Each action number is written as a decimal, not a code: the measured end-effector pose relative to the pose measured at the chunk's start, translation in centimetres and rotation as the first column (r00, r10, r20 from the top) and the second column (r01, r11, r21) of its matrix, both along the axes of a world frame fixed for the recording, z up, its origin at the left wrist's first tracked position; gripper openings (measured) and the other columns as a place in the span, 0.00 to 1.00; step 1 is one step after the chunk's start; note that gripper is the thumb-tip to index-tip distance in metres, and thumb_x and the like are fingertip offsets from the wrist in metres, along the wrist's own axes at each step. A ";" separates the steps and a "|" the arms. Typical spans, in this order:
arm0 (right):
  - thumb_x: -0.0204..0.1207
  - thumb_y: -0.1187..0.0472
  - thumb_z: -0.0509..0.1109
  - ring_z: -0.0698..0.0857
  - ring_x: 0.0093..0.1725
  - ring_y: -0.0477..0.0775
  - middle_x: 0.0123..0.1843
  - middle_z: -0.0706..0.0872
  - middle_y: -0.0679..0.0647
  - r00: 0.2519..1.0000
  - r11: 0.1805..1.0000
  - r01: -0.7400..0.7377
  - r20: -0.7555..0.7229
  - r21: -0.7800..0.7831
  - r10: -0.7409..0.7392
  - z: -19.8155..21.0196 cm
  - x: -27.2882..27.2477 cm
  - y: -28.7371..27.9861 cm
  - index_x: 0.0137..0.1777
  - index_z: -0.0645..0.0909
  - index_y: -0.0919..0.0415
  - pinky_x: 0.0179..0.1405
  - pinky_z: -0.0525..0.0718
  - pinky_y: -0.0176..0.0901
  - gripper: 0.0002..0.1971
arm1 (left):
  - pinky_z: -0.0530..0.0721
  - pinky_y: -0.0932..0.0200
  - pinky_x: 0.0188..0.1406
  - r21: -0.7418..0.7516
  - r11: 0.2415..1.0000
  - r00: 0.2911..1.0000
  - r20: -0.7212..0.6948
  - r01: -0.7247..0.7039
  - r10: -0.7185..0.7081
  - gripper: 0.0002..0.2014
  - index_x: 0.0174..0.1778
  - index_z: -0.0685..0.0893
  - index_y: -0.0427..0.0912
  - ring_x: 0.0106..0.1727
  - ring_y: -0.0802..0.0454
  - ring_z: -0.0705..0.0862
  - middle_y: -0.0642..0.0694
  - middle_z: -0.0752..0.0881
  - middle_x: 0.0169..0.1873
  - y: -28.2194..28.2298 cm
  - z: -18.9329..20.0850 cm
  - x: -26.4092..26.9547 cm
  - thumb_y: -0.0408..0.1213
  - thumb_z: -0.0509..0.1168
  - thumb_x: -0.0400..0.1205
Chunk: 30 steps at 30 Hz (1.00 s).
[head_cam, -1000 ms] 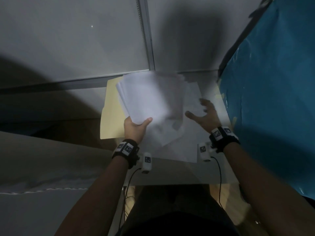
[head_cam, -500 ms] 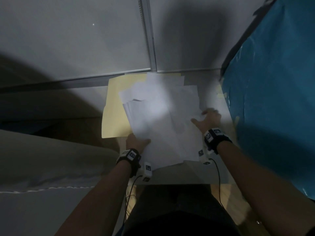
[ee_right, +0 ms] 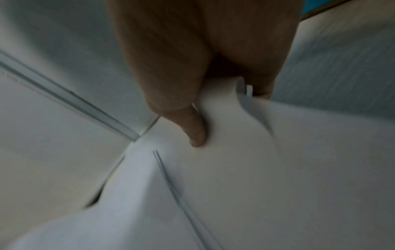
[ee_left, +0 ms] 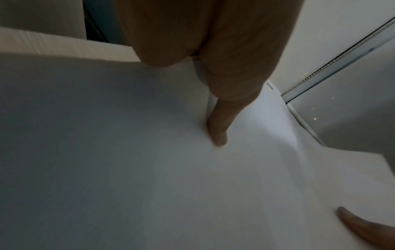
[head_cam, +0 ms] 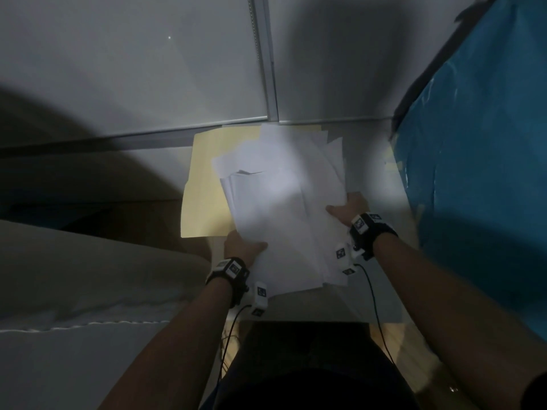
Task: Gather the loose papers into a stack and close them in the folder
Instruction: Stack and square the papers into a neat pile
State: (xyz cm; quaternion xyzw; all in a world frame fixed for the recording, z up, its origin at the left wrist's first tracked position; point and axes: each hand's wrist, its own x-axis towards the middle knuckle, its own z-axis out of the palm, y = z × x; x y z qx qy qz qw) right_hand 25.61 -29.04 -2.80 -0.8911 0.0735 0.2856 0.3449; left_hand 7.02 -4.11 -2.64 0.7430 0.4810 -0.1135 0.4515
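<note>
A loose, fanned pile of white papers lies over an open yellow folder on the table. My left hand grips the pile's near left corner, thumb on top and fingers hidden beneath the papers. My right hand pinches the right edge of the papers; its thumb presses on the top sheet and the other fingers are underneath. The sheets are not squared, and several corners stick out at the far side.
A grey wall with a vertical metal strip stands just behind the folder. A blue plastic-covered surface rises at the right. A pale cushion or mattress lies at the left. Cables hang from both wrists.
The left hand has brought its lifted sheets down and toward me onto the pile. The right hand went from open above the papers to gripping their right edge.
</note>
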 end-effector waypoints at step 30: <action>0.56 0.43 0.90 0.82 0.71 0.65 0.72 0.82 0.61 0.949 0.948 -0.313 -0.024 0.064 0.315 1.8 -3.9 -0.4 0.79 0.77 0.61 0.70 0.83 0.62 0.51 | 0.95 0.34 0.66 -0.393 0.918 0.973 0.185 -0.053 0.135 0.30 0.70 0.93 0.39 0.62 0.35 0.96 0.38 0.96 0.64 -2.0 1.3 2.0 0.39 0.92 0.72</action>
